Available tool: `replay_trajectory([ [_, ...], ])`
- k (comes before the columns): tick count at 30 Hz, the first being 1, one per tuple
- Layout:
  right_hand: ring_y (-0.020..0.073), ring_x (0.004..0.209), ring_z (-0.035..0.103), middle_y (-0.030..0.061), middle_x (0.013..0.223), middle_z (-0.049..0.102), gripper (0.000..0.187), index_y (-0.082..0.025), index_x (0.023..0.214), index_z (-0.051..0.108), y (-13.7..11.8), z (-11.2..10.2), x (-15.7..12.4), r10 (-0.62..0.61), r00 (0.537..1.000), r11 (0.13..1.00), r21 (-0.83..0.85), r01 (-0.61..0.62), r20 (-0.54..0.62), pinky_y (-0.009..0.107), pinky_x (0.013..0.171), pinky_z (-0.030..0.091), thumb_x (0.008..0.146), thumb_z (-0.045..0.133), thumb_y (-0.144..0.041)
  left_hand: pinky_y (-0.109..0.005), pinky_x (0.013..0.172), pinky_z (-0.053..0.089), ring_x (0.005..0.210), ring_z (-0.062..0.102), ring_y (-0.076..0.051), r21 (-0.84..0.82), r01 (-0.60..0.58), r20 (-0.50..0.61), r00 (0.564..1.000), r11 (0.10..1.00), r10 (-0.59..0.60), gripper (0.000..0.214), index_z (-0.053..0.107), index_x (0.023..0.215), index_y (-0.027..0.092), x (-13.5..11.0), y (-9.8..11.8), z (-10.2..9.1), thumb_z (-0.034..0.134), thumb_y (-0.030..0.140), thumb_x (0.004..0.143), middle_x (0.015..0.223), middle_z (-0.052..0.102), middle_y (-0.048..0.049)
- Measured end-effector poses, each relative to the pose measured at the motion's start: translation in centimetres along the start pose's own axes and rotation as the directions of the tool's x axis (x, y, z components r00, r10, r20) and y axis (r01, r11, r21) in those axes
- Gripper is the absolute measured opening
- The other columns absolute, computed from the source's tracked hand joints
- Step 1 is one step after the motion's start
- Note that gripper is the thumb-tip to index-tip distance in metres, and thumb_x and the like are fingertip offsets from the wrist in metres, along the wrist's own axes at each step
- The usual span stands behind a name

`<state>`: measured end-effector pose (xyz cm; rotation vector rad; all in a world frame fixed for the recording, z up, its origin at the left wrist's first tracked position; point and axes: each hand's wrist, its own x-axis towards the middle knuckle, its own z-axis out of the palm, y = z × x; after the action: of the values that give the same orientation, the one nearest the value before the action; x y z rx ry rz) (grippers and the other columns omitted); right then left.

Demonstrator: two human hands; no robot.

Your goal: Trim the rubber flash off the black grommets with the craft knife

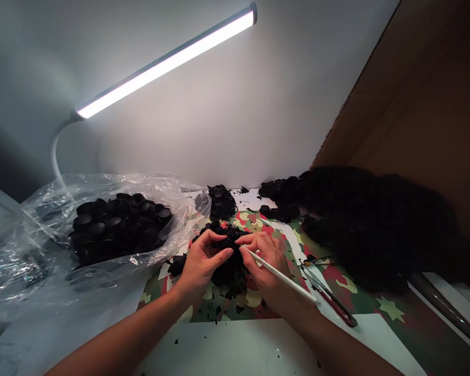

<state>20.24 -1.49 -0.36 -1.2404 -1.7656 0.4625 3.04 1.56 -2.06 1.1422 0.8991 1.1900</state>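
Observation:
My left hand (203, 261) is closed, thumb and fingers around a small black ribbed rubber part (227, 242). Its outline partly merges with the dark pieces behind it. In my right hand (267, 263) is a slim white pen-like tool (282, 277), its tip close to the part. The right fingertips are near the part too; whether they touch it I cannot tell. Below and behind both hands lies a pile of black scraps and parts (229, 282), on a camouflage-patterned sheet (254, 298).
On the left, a clear plastic bag (184, 209) holds several black ribbed round parts (115, 224). A large black heap (360, 219) lies right, before a cardboard panel (423, 115). Scissors-like tools (331, 297) rest beside my right forearm. A lit lamp (168, 60) hangs above.

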Motion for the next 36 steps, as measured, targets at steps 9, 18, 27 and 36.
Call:
replay_trajectory([
  [9, 0.0195, 0.064, 0.052, 0.0009, 0.064, 0.061, 0.024, -0.022, 0.073, 0.057, 6.8, -3.6, 3.5, 0.248, 0.956, 0.953, -0.135, -0.27, -0.158, 0.031, 0.062, 0.036, 0.091, 0.053, -0.035, -0.022, 0.069, 0.047, 0.074, 0.057, -0.014, -0.15, 0.078, 0.114, 0.992, 0.986, -0.061, 0.038, 0.068, 0.104, 0.022, -0.8, 1.0, -0.2, 0.086, 0.039, 0.075, 0.088, 0.065, -0.0021],
  [18, 0.0246, 0.105, 0.066, 0.0057, 0.108, 0.073, 0.025, -0.022, 0.069, 0.059, 1.5, -2.8, 1.9, 0.086, 0.996, 0.986, 0.146, -0.084, -0.003, 0.037, 0.091, 0.047, 0.092, 0.06, -0.03, -0.03, 0.089, 0.048, 0.099, 0.062, -0.022, 0.205, -0.074, 0.151, 0.988, 0.976, 0.043, 0.034, 0.068, 0.119, 0.024, -0.6, 0.5, 0.0, 0.074, 0.035, 0.087, 0.114, 0.067, -0.0065],
  [27, 0.022, 0.106, 0.068, 0.0052, 0.121, 0.072, 0.009, -0.024, 0.089, 0.062, 1.2, -2.2, 0.5, -0.21, 0.96, 0.976, 0.094, 0.195, 0.183, 0.037, 0.09, 0.052, 0.096, 0.057, -0.023, -0.032, 0.094, 0.046, 0.1, 0.063, -0.021, 0.368, -0.207, 0.162, 0.974, 0.907, 0.156, 0.064, 0.049, 0.142, 0.025, -0.8, -0.1, -0.1, 0.069, 0.015, 0.083, 0.107, 0.066, -0.0052],
  [36, 0.0208, 0.096, 0.069, 0.0085, 0.109, 0.075, 0.011, -0.021, 0.091, 0.058, 2.0, -1.7, 1.4, -0.544, 0.828, 0.827, -0.08, 0.556, 0.134, 0.037, 0.083, 0.052, 0.097, 0.052, -0.014, -0.03, 0.094, 0.047, 0.097, 0.064, -0.018, 0.46, -0.24, 0.201, 0.966, 0.855, 0.163, 0.071, 0.042, 0.15, 0.026, -1.0, 0.3, 0.1, 0.063, 0.013, 0.083, 0.112, 0.07, -0.0015],
])
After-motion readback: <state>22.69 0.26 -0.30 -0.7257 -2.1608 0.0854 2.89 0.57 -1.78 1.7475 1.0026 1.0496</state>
